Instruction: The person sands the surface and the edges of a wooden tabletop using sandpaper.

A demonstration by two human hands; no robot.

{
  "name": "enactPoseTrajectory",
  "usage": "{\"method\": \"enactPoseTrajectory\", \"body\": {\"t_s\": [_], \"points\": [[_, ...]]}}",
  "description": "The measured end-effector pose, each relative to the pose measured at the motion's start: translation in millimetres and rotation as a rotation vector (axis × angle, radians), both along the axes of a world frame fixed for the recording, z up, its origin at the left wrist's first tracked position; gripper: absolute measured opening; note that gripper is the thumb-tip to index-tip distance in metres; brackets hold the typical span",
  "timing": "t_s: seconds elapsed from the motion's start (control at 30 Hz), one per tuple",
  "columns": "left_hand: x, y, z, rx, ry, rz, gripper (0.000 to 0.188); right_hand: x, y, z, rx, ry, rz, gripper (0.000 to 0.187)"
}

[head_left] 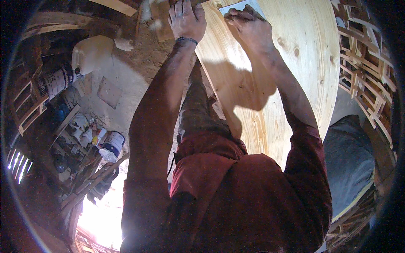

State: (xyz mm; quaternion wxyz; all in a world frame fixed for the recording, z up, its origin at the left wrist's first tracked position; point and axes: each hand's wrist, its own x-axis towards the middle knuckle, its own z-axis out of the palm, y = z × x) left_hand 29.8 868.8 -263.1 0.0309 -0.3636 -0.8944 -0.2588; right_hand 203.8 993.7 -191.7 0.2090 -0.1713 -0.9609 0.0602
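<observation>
A broad pale wooden panel (pixel 306 80) with knots stretches away in front of me. At its far left edge lies my left hand (pixel 187 21), its fingers stretched out and holding nothing, with a dark band round the wrist. Over the panel's far part, my right hand (pixel 252 28) has its fingers curled down on the near edge of a flat, pale grey rectangular sheet (pixel 254 5). The sheet lies against the wood; its far end is cut off by the frame, and I cannot make out its material. My arms' shadow falls across the panel.
Left on the floor are a white-and-blue bucket (pixel 113 145), another bucket (pixel 59 81), a pale jerrycan (pixel 93 54) and a square board piece (pixel 109 92). Wooden frames (pixel 365 67) are stacked at right, above a dark cloth-like cover (pixel 348 162). Bright light enters at lower left.
</observation>
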Motion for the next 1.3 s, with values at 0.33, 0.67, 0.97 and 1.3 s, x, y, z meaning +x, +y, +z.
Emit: {"method": "enactPoseTrajectory", "body": {"t_s": [0.33,0.67,0.97,1.3], "points": [[0.7,2.1,2.6,0.020,0.012,0.006,0.050,-3.9,-1.2,7.0,0.009,-0.150,-0.060,0.016],[-2.0,-1.3,-7.3,0.001,0.046,0.014,0.049,69.2,-74.1,-35.7,-0.236,-0.151,0.429,0.038],[3.7,2.4,11.0,0.178,-0.087,-0.156,0.049,-29.3,42.8,-5.0,-0.189,-0.174,-0.329,0.047],[-19.1,-22.6,-1.5,0.552,-0.712,0.007,0.055,-15.5,33.2,-32.0,-0.037,-0.129,-0.176,0.047]]}}
